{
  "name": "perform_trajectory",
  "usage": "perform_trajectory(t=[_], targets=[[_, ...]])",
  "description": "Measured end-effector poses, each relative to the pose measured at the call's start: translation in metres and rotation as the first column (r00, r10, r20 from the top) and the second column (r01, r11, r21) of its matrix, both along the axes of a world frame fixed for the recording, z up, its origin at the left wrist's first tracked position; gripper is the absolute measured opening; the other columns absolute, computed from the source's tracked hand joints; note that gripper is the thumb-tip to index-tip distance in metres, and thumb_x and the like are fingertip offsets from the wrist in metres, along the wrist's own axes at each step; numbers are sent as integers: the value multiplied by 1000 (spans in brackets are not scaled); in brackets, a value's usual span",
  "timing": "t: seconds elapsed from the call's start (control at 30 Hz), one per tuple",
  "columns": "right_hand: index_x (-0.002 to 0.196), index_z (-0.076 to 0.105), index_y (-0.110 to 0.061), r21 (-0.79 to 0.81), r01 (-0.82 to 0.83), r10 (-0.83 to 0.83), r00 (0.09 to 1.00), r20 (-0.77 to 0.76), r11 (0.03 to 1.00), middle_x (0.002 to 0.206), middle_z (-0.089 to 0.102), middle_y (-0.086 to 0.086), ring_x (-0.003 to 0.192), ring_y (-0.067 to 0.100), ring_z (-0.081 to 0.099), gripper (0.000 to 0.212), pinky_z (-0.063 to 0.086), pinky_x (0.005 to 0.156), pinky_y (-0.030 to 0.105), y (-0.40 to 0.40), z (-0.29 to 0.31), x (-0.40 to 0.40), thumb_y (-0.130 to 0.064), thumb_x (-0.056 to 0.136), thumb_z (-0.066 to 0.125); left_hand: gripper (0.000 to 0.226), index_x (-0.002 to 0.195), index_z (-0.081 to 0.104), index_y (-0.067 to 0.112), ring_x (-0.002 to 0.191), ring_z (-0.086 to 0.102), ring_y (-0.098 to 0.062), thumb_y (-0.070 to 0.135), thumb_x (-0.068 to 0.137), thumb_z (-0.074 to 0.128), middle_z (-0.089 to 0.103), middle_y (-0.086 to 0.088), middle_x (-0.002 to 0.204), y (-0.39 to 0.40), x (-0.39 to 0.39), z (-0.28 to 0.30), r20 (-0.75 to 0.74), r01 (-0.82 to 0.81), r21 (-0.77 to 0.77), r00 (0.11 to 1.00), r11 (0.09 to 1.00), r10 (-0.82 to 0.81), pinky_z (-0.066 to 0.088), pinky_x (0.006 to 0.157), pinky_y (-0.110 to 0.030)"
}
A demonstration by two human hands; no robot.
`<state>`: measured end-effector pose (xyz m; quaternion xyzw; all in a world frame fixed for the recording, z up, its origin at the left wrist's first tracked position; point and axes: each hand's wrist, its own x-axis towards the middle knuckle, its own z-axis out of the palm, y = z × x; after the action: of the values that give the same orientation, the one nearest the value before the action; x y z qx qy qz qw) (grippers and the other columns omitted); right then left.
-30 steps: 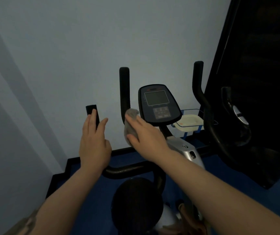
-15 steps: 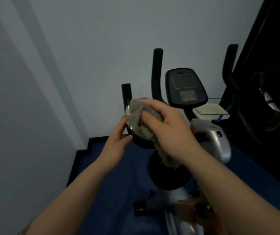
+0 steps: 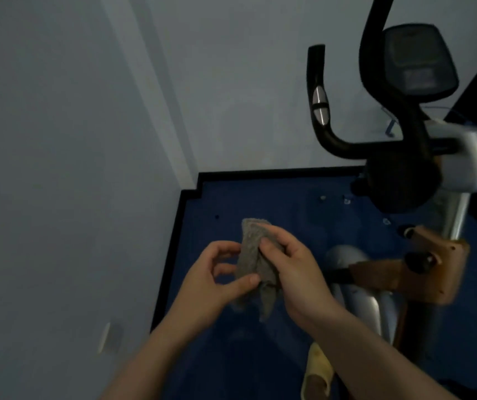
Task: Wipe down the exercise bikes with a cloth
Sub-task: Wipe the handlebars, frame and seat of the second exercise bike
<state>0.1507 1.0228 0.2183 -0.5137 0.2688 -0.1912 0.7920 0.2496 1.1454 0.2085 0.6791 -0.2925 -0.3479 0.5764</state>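
Note:
A grey cloth (image 3: pixel 253 256) hangs crumpled between both hands, low in the middle of the view and away from the bike. My left hand (image 3: pixel 211 280) pinches the cloth's left edge with thumb and fingers. My right hand (image 3: pixel 295 272) grips it from the right, fingers curled over the top. The exercise bike (image 3: pixel 462 160) stands at the upper right, with its black handlebar (image 3: pixel 322 111), a silver grip sensor, a dark console (image 3: pixel 416 62) and a silver body. Neither hand touches the bike.
A pale wall fills the left and back, meeting the blue floor (image 3: pixel 260 197) at a black skirting. A brown pedal (image 3: pixel 422 269) juts out at the right. A yellow slipper (image 3: pixel 316 373) shows at the bottom. A wall socket (image 3: pixel 106 337) sits low on the left.
Both hands have come down off the left handlebar with the cloth, now held between them over the floor. The view has tilted down and left, so the bike sits further right.

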Motion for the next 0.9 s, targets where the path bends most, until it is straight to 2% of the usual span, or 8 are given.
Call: perform_trajectory(t=[0.07, 0.17, 0.3, 0.47, 0.6, 0.7, 0.8, 0.9], targets=[[110, 70, -27, 39, 30, -30, 1000, -5, 999, 106, 73, -2, 101, 15, 68, 21, 57, 80, 28, 18, -10, -5, -17, 96, 56, 44, 101, 62, 26, 86, 68, -18, 40, 65, 82, 69, 9, 102, 14, -9, -16, 60, -16, 68, 998, 998, 12, 57, 75, -33], [113, 69, -23, 19, 63, -62, 997, -40, 998, 107, 72, -1, 102, 15, 68, 22, 56, 84, 30, 42, -28, -17, -17, 95, 58, 9, 87, 66, 33, 83, 68, -16, 27, 83, 72, 71, 3, 89, 37, -11, -33, 99, 15, 75, 995, 997, -22, 55, 74, -33], [107, 68, -23, -290, 130, -183, 969, -165, 948, 111, 68, 0, 105, 13, 64, 21, 53, 88, 27, 55, -50, -41, -12, 90, 66, 15, 83, 66, 34, 83, 66, -13, 22, 91, 64, 70, 7, 85, 64, -7, -51, 192, 71, 138, 977, 988, -97, 53, 75, -30], [86, 61, -40, -651, -83, -212, 908, -361, 755, 106, 56, -5, 96, -1, 52, 22, 37, 83, 7, 50, -66, -68, -24, 81, 75, 15, 88, 62, 26, 75, 63, -7, 27, 99, 52, 67, 9, 82, 77, -15, -67, 235, 134, 173, 956, 976, -173, 48, 65, -17], [81, 62, -33, -643, -223, -201, 832, -517, 732, 121, 45, -11, 118, 6, 41, 16, 33, 95, 15, 52, -84, -90, -32, 78, 78, 19, 91, 58, 19, 76, 58, -18, 27, 102, 45, 62, -2, 82, 74, -27, -75, 272, 206, 174, 930, 963, -248, 45, 65, -28], [81, 66, -21, -591, -258, -162, 810, -563, 765, 129, 47, -11, 122, 5, 42, 17, 33, 99, 24, 58, -92, -103, -30, 76, 80, 8, 93, 57, 26, 76, 59, -6, 35, 94, 59, 63, 6, 85, 70, -31, -81, 209, 321, 199, 909, 926, -360, 46, 63, -16], [85, 63, -16, -502, -265, -79, 822, -564, 823, 117, 61, -10, 109, 0, 54, 19, 44, 93, 25, 67, -97, -111, -25, 78, 79, 18, 94, 57, 29, 81, 61, -3, 32, 86, 72, 64, 8, 90, 67, -28, -86, 181, 400, 249, 875, 882, -448, 50, 68, -19], [94, 59, -16, -501, -254, -60, 847, -528, 827, 96, 64, -8, 90, -4, 59, 23, 49, 81, 23, 78, -98, -114, -16, 80, 77, 9, 92, 60, 28, 77, 61, -4, 31, 89, 68, 65, 9, 86, 69, -27, -84, 195, 432, 244, 855, 868, -481, 49, 66, -21]])
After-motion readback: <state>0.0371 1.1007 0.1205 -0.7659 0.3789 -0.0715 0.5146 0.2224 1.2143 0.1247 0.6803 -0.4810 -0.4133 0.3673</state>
